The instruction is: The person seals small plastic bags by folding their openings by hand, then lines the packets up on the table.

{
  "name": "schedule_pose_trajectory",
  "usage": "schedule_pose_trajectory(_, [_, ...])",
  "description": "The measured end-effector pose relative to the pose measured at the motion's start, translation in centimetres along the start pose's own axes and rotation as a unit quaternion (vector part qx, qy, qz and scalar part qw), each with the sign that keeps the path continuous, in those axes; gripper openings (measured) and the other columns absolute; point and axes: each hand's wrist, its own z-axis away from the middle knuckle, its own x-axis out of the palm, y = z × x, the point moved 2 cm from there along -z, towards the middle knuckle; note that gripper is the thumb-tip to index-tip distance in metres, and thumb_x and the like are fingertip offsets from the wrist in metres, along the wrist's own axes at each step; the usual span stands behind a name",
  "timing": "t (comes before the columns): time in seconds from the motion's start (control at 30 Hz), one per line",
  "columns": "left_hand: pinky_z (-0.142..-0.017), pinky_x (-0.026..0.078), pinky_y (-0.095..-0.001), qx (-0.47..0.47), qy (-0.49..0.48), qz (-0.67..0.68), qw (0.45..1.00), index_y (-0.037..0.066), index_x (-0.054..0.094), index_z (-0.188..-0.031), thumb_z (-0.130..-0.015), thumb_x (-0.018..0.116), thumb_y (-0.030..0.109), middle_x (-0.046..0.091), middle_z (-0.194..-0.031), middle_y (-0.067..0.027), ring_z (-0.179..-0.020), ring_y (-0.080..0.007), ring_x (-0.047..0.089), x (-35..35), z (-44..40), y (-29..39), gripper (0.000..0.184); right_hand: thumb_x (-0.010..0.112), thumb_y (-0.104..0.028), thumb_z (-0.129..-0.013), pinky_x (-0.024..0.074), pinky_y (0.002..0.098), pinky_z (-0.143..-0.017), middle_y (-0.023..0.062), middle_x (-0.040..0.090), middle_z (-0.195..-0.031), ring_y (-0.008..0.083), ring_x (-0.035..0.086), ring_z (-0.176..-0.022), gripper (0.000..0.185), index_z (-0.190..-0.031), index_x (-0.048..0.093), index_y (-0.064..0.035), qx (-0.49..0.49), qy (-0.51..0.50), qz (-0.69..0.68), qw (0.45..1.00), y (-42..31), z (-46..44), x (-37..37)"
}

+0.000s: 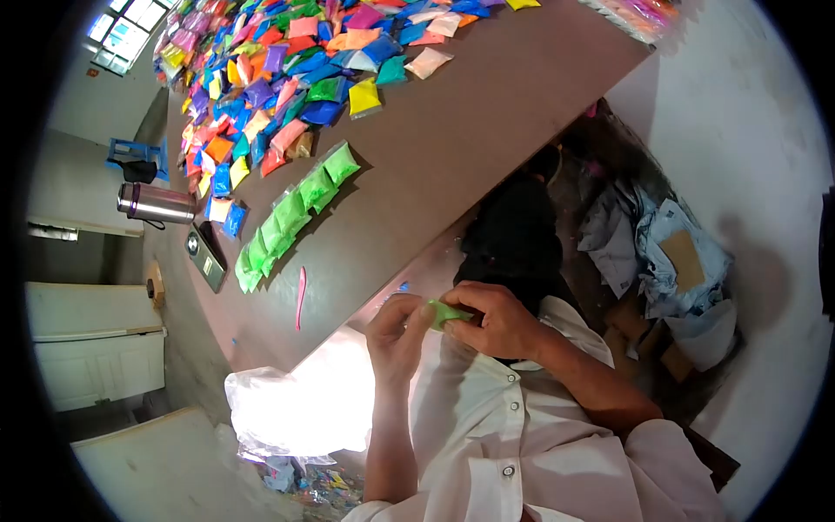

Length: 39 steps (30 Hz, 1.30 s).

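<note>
Close to my body, my left hand (398, 329) and my right hand (500, 324) pinch a small light-green packet (445, 313) between them. My fingers hide part of it, so its edges are hard to make out. On the brown table (435, 157), beyond my hands, lies a row of several joined bright-green packets (291, 217), slanting from lower left to upper right. A thin pink stick-like tool (301, 297) rests on the table between that row and my left hand.
A large heap of colourful small packets (287, 78) covers the far left of the table. A steel flask (156, 203) and a phone-like device (205, 257) are at its left edge. Below the near edge are a bright white plastic bag (304, 404) and crumpled packaging (683, 252).
</note>
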Motion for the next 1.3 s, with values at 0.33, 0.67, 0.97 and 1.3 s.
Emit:
schedule_pose_trajectory(0.33, [-0.079,0.049,-0.0250,-0.042,0.011,0.115,0.992,-0.003,0.073,-0.099,-0.099,0.071,0.007,0.070,-0.095,-0.0039,-0.086,-0.0101,0.062,-2.2,-0.2,0.1,0.010,0.071,-0.012,-0.099,0.0513,0.0237,-0.071,0.0028,0.069,-0.100,0.0062,0.061,-0.084,0.024,-0.118,0.067,0.0015,0.142,-0.066,-0.158,0.975,-0.5,-0.9,1.1])
schedule_pose_trajectory(0.67, [-0.074,0.053,-0.0291,-0.050,0.006,0.098,0.994,-0.002,0.072,-0.100,-0.100,0.073,0.017,0.071,-0.090,-0.0086,-0.077,-0.0139,0.064,-3.6,-0.6,-0.1,0.020,0.072,-0.013,-0.098,0.0512,0.0233,-0.075,0.0010,0.068,-0.098,0.0048,0.060,-0.085,0.027,-0.119,0.068,0.0022,0.168,-0.060,-0.177,0.968,0.5,-2.1,0.4])
schedule_pose_trajectory(0.97, [-0.074,0.053,-0.0266,-0.021,0.079,-0.043,0.996,-0.002,0.072,-0.095,-0.101,0.070,0.011,0.071,-0.087,-0.0052,-0.079,-0.0118,0.064,-4.4,-1.0,1.8,0.014,0.078,-0.005,-0.089,0.0541,0.0302,-0.075,0.0072,0.070,-0.099,0.0147,0.066,-0.085,0.027,-0.114,0.069,-0.0003,0.078,-0.005,-0.066,0.995,-1.8,-4.4,-0.8])
schedule_pose_trajectory(1.3, [-0.088,0.056,-0.0394,0.165,0.294,-0.461,0.821,-0.001,0.071,-0.111,-0.096,0.072,0.009,0.072,-0.118,-0.0174,-0.105,-0.0318,0.069,-12.0,-1.9,2.9,0.018,0.082,-0.003,-0.073,0.0500,0.0427,-0.089,0.0067,0.063,-0.110,0.0276,0.064,-0.099,0.036,-0.107,0.071,-0.0083,-0.171,0.222,0.383,0.880,-0.7,-8.8,-2.1])
